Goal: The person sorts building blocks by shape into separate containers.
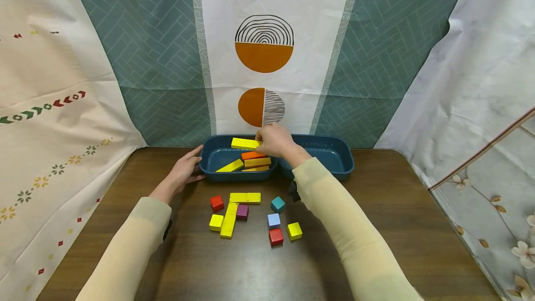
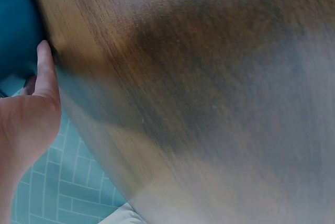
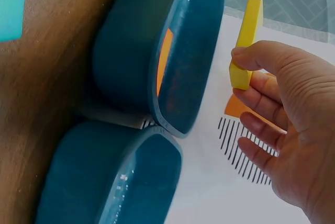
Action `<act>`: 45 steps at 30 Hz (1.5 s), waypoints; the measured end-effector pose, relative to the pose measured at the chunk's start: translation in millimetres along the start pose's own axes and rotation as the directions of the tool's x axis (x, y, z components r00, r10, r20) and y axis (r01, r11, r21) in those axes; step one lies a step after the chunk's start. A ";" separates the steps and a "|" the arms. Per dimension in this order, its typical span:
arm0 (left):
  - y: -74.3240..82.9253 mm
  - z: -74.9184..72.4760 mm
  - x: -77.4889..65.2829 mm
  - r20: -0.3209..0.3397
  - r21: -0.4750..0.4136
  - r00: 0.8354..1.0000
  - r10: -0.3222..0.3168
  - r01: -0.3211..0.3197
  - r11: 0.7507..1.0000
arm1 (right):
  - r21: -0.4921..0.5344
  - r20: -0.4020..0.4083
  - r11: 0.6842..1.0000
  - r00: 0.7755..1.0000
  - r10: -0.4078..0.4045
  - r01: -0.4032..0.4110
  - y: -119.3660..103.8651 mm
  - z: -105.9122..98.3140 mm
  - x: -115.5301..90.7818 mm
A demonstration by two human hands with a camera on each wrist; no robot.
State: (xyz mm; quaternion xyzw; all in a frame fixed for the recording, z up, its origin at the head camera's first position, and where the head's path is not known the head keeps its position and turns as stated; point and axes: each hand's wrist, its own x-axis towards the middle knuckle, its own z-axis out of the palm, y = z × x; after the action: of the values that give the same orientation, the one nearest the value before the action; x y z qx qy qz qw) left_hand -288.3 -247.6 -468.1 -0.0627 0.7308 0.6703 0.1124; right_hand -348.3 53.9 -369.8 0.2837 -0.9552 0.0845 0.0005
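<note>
My right hand [image 1: 277, 142] pinches the end of a long yellow block [image 1: 244, 143] between thumb and fingers, above the left blue bin [image 1: 238, 177]. In the right wrist view the yellow block [image 3: 249, 30] is off the bin, its free end pointing up the frame. Inside that bin lie a yellow block [image 1: 231, 166], an orange-red block [image 1: 252, 155] and orange-yellow blocks [image 1: 257, 162]. At the bin's left side, my left hand [image 1: 184, 169] rests with fingers extended against the outer wall. The left wrist view shows one finger of the left hand [image 2: 34, 114] touching the bin [image 2: 18, 25].
A second blue bin [image 1: 332, 158] stands to the right, against the first. In front are two yellow planks [image 1: 245, 198], red cubes [image 1: 217, 203], yellow cubes [image 1: 294, 231], a purple cube [image 1: 242, 212], a teal cube [image 1: 277, 204] and a light-blue cube [image 1: 273, 220]. Cloth hangs behind.
</note>
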 end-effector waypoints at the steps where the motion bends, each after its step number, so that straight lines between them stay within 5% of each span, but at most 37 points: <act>1: 0.1 0.2 0.0 0.002 0.003 1.000 0.002 -0.002 1.000 | -0.001 -0.001 1.000 1.000 0.002 -0.002 -0.6 0.8 0.0; 16: 0.6 3.5 -0.3 0.002 0.008 1.000 0.008 -0.008 1.000 | 0.023 0.005 0.998 0.999 0.050 -0.050 -7.5 5.7 -2.1; 45: -0.7 0.1 -1.7 0.012 0.014 1.000 0.014 -0.014 1.000 | 0.008 -0.062 0.988 0.986 -0.153 0.154 -23.9 -23.5 -29.8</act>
State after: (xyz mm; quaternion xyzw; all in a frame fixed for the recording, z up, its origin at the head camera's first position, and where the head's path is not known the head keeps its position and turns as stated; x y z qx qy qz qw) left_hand -286.5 -247.6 -468.3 -0.0527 0.7351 0.6664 0.1127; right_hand -311.5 54.2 -344.3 0.3538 -0.9294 0.0988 0.0347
